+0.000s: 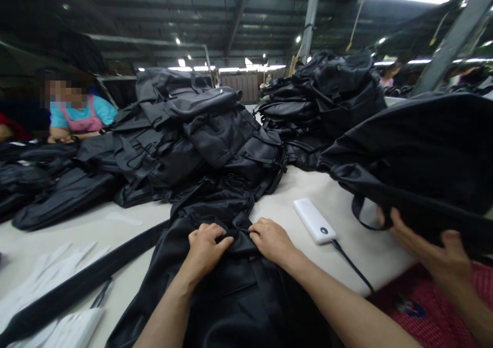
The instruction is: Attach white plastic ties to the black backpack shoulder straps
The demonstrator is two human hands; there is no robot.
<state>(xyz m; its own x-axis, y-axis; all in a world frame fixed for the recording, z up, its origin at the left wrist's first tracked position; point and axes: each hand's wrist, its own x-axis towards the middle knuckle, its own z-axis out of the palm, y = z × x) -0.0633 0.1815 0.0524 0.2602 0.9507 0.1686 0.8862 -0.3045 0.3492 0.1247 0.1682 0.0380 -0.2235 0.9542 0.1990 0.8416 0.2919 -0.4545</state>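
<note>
A black backpack (231, 307) lies on the table right in front of me, its strap stretching off to the lower left. My left hand (208, 240) pinches the dark fabric near the bag's upper edge. Just to the right, my right hand (269, 237) grips the same edge beside a small flap (242, 221). Both hands have their fingers closed on the backpack, and the fingertips are partly hidden in the folds.
Heaped black bags (215, 132) fill the far side, with another stack (327, 96) behind. A white power bank (314, 219) with a cable lies right. Beside it, a co-worker's hands (435, 250) hold a black bag (423, 153). White strips (50, 271) lie left; another person (80, 112) sits beyond.
</note>
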